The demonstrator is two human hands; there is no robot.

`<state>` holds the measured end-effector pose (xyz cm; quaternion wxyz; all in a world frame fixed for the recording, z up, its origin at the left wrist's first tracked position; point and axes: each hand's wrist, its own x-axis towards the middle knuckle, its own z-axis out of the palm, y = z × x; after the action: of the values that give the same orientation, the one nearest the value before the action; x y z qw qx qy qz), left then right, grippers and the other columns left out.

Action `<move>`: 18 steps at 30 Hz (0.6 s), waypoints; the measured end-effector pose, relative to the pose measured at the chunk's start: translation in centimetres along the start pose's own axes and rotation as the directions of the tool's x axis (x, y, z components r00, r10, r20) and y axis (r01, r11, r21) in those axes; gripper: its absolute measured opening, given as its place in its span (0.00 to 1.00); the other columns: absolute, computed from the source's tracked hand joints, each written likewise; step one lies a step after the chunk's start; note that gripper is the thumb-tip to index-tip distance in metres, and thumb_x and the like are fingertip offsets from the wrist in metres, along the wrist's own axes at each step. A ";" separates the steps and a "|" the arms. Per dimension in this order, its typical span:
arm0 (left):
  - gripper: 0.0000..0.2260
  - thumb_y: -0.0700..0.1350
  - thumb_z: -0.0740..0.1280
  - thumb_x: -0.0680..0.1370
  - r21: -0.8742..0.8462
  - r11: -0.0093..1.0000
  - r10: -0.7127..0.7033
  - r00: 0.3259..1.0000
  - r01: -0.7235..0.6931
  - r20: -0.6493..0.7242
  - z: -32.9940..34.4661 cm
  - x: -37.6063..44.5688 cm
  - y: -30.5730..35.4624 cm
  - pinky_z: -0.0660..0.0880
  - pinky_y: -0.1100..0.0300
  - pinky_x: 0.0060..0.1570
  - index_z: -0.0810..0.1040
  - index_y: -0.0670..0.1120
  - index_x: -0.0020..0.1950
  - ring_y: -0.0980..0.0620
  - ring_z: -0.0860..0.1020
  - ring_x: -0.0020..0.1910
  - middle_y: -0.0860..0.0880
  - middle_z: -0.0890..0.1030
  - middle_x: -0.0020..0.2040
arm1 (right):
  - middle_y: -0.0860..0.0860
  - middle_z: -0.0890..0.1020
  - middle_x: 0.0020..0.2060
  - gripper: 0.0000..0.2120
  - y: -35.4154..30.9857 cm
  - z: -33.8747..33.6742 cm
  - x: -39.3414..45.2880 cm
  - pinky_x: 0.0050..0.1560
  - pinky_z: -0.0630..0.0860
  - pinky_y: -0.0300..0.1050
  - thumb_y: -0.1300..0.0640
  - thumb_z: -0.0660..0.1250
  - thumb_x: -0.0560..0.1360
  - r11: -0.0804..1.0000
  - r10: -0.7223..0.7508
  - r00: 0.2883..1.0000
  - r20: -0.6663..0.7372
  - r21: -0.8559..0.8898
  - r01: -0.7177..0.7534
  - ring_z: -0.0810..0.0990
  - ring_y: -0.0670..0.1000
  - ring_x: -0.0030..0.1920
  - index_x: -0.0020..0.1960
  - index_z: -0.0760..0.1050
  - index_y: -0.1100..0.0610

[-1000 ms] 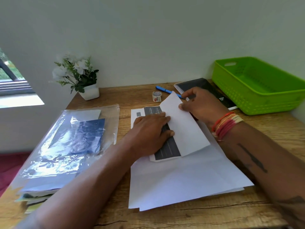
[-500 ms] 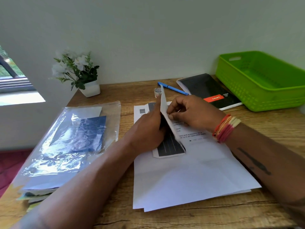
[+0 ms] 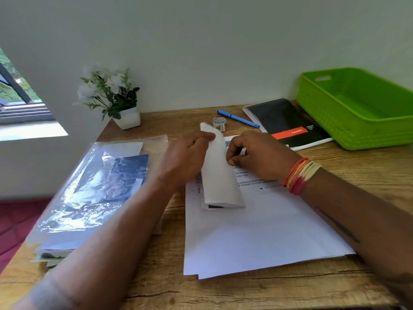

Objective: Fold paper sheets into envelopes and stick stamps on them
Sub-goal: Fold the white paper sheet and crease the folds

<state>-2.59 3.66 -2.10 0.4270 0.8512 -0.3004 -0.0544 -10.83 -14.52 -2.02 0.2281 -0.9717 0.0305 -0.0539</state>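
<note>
Your folded sheet (image 3: 220, 173) sits between your 2 hands, resting on the stack of loose paper (image 3: 263, 231) in the middle of the desk (image 3: 223, 291). Its long axis runs away from you, tilted slightly left at the far end, with the folded edge nearest you and the far tip lifted.

Your left hand (image 3: 185, 159) lies along its left side, fingers curled with the thumb pinching the paper near the far tip. Your right hand (image 3: 257, 155) is just beside the right edge, fingertips (image 3: 231, 161) bunched and pinching that edge about midway along. Both hands touch the sheet; neither is nearer.

The next crease likely runs along that long axis, so your fingers should press inward from each side. The stamp roll (image 3: 219, 123) waits just beyond the far tip, beside the blue pen (image 3: 238, 118).
</note>
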 end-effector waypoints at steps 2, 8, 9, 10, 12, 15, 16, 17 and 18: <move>0.19 0.54 0.59 0.83 0.257 0.965 0.030 0.997 -0.046 0.068 0.0 0.2 -0.4 0.69 0.63 0.57 0.72 0.55 0.74 0.58 0.72 0.66 0.54 0.72 0.73 | 0.41 0.81 0.47 0.03 -0.1 0.0 0.0 0.39 0.63 0.26 0.54 0.72 0.76 1.000 0.005 1.000 -0.003 0.013 -0.005 0.75 0.38 0.43 0.49 0.83 0.48; 0.25 0.63 0.52 0.83 0.571 0.809 -0.048 0.952 -0.140 0.301 1.2 0.0 -1.5 0.51 0.46 0.77 0.53 0.65 0.80 0.41 0.51 0.81 0.45 0.36 0.82 | 0.44 0.82 0.47 0.03 -0.2 0.2 0.1 0.40 0.67 0.31 0.51 0.71 0.77 0.999 0.029 0.999 -0.021 0.031 -0.029 0.78 0.42 0.46 0.48 0.83 0.49; 0.24 0.63 0.50 0.83 0.591 0.794 -0.057 0.952 -0.140 0.302 1.3 0.1 -1.6 0.50 0.45 0.77 0.51 0.67 0.79 0.40 0.49 0.81 0.45 0.32 0.81 | 0.44 0.82 0.47 0.04 -0.2 0.2 0.2 0.40 0.68 0.32 0.50 0.71 0.77 0.999 0.036 0.999 -0.025 0.032 -0.036 0.78 0.43 0.46 0.48 0.83 0.49; 0.23 0.63 0.48 0.83 0.610 0.779 -0.062 0.951 -0.143 0.302 1.4 0.1 -1.6 0.49 0.44 0.77 0.50 0.68 0.79 0.40 0.48 0.81 0.46 0.30 0.80 | 0.44 0.82 0.46 0.04 -0.2 0.3 0.3 0.41 0.68 0.32 0.50 0.71 0.77 0.999 0.044 0.999 -0.029 0.033 -0.043 0.78 0.43 0.47 0.48 0.83 0.49; 0.23 0.61 0.46 0.84 0.625 0.763 -0.055 0.947 -0.165 0.317 1.7 0.0 -1.8 0.46 0.42 0.78 0.48 0.66 0.80 0.40 0.45 0.81 0.46 0.32 0.81 | 0.44 0.82 0.46 0.04 -0.3 0.4 0.6 0.44 0.72 0.36 0.50 0.70 0.77 0.998 0.065 0.997 -0.044 0.030 -0.064 0.78 0.44 0.47 0.48 0.82 0.49; 0.23 0.58 0.45 0.85 0.610 0.766 -0.015 0.943 -0.203 0.333 2.1 -0.1 -2.0 0.44 0.41 0.78 0.45 0.65 0.80 0.43 0.43 0.81 0.46 0.42 0.83 | 0.46 0.81 0.41 0.08 -0.6 0.7 0.9 0.40 0.72 0.40 0.47 0.71 0.76 0.994 0.112 0.992 -0.055 0.007 -0.111 0.77 0.45 0.42 0.46 0.80 0.52; 0.23 0.58 0.45 0.85 0.609 0.766 -0.006 0.944 -0.208 0.330 2.2 0.0 -2.0 0.44 0.41 0.78 0.45 0.66 0.80 0.43 0.44 0.81 0.46 0.44 0.83 | 0.46 0.80 0.40 0.09 -0.7 0.7 0.9 0.37 0.69 0.40 0.47 0.71 0.76 0.991 0.131 0.990 -0.048 -0.001 -0.131 0.76 0.45 0.40 0.46 0.79 0.52; 0.23 0.58 0.45 0.84 0.611 0.764 -0.004 0.945 -0.209 0.328 2.3 0.0 -2.1 0.45 0.40 0.78 0.46 0.67 0.80 0.43 0.44 0.81 0.46 0.46 0.83 | 0.47 0.80 0.40 0.10 -0.8 0.7 0.9 0.36 0.67 0.40 0.46 0.71 0.76 0.989 0.148 0.988 -0.033 -0.007 -0.148 0.75 0.45 0.39 0.46 0.78 0.53; 0.23 0.58 0.45 0.84 0.616 0.760 -0.007 0.945 -0.207 0.326 2.3 0.1 -2.1 0.45 0.40 0.78 0.47 0.67 0.80 0.42 0.44 0.81 0.45 0.46 0.83 | 0.48 0.80 0.41 0.10 -0.9 0.6 0.9 0.35 0.66 0.40 0.46 0.71 0.76 0.987 0.160 0.987 -0.016 -0.010 -0.160 0.75 0.45 0.39 0.45 0.77 0.52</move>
<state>-2.36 2.94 -5.11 0.0600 0.9087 -0.4091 -0.0578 -9.78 -13.49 -2.08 0.2258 -0.9670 0.1106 -0.0425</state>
